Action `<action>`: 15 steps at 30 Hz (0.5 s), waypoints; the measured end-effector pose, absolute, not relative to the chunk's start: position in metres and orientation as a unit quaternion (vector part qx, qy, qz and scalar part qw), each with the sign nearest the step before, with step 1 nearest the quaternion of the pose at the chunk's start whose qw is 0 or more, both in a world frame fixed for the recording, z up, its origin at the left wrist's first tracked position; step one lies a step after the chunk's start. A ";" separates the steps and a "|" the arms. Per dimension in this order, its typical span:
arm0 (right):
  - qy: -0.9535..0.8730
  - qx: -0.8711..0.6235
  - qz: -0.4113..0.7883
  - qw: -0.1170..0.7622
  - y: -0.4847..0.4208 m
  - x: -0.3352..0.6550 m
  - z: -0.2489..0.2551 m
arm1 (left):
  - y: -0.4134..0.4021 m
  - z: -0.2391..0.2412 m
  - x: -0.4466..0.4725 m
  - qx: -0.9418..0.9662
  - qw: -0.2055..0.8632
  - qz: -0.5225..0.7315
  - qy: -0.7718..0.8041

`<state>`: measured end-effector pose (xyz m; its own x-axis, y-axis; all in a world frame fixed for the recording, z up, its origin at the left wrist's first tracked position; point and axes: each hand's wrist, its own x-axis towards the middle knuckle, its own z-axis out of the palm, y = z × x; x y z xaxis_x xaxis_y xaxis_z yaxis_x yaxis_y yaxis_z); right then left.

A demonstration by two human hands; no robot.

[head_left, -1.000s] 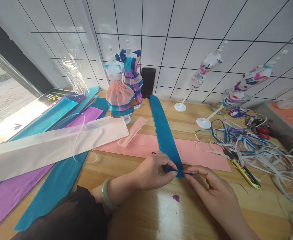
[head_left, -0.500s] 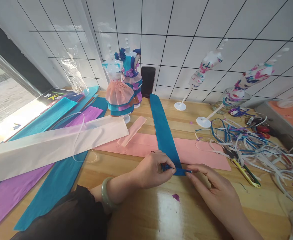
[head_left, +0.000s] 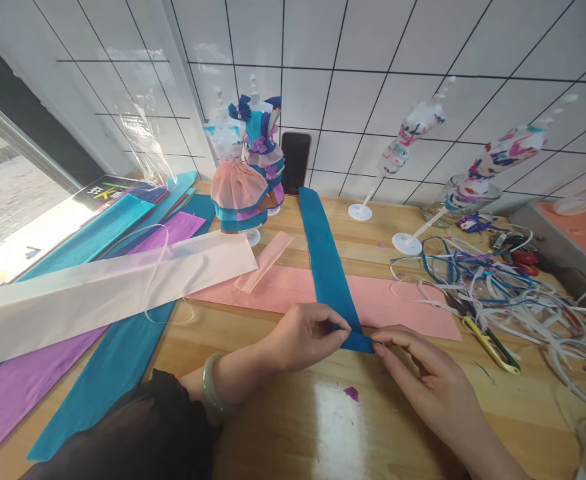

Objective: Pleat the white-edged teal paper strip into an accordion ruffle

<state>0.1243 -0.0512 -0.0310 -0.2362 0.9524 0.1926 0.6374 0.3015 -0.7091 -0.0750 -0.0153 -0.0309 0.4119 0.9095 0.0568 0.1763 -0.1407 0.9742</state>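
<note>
Pinching a flat, narrow, matte blue strip point(head_left: 358, 342).

A dark phone point(head_left: 296, 163) stands propped against the tiled wall point(head_left: 310, 37); over right, a yellow-handled tool point(head_left: 493, 347) lies beside tangled strips point(head_left: 497, 287).

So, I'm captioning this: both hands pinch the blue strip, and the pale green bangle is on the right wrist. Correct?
Wrong wrist: the head view shows the pale green bangle on the left one. The left hand and right hand do pinch the blue strip.
</note>
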 end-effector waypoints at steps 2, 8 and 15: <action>-0.747 -0.522 0.271 0.312 -0.051 0.124 -0.031 | -0.015 -0.034 -0.075 0.643 0.535 0.367 0.407; -0.743 -0.516 0.307 0.294 -0.050 0.123 -0.030 | -0.012 -0.041 -0.075 0.585 0.605 0.395 0.368; -0.750 -0.500 0.311 0.300 -0.048 0.125 -0.031 | -0.011 -0.032 -0.078 0.621 0.603 0.352 0.355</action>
<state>0.1245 -0.0476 -0.0308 -0.3202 0.9372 0.1386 0.5639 0.3061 -0.7670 -0.0780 -0.0111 -0.0321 0.4995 0.8663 0.0086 0.0164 -0.0193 0.9997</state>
